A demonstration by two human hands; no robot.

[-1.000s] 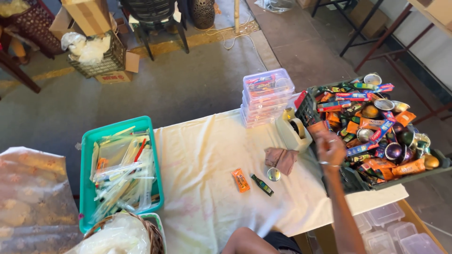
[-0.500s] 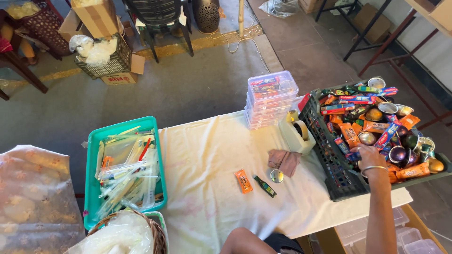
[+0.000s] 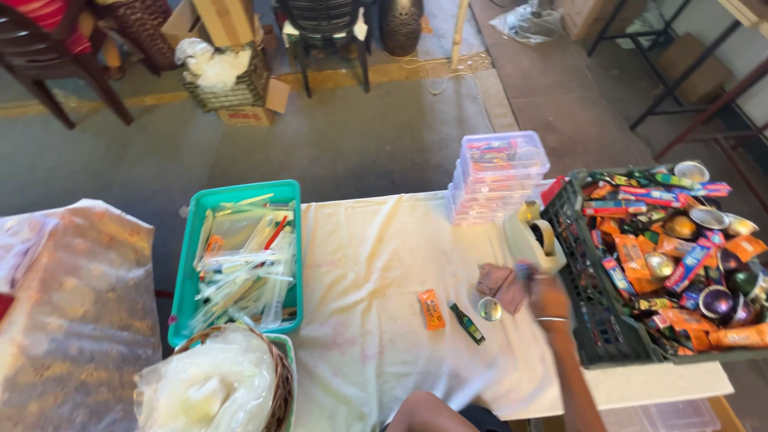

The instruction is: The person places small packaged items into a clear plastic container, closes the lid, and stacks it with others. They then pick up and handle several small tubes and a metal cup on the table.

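Since the earlier frame we see the right hand [image 3: 546, 294] has pulled back out of the black crate [image 3: 578, 264] and now sits over the cloth, blurred; grip we cannot tell. Left hand not in view. Just left of it: pink pouch [image 3: 498, 282], small round tin [image 3: 489, 309], then dark sachet [image 3: 466, 323], long axis diagonal, and orange packet [image 3: 432, 310]. Farther out, tape dispenser [image 3: 534, 240], stacked clear boxes [image 3: 496, 176], teal bin [image 3: 240, 256].
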